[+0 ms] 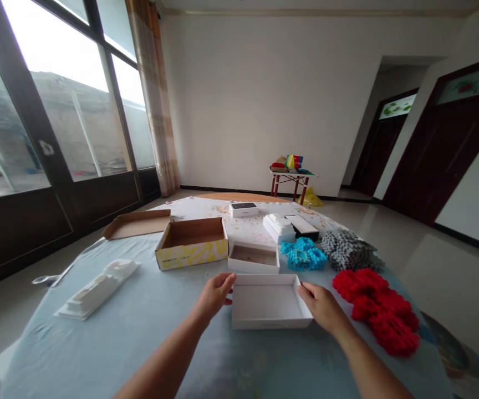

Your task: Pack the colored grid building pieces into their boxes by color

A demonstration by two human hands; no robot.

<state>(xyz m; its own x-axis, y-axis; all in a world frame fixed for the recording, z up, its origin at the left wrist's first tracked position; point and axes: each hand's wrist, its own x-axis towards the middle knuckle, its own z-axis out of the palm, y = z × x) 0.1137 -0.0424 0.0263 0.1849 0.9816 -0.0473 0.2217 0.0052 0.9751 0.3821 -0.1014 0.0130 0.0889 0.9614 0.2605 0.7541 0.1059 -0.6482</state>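
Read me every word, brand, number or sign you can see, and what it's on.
No text is legible.
Yellow-and-white box: possible print low on its front, too blurred to read.
Small white box at the back: faint mark on its front, too small to read.
Nearest white box: no lettering shows.

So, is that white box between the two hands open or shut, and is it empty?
Open, and it looks empty: the white box has no lid on, and only its bare white inside shows.
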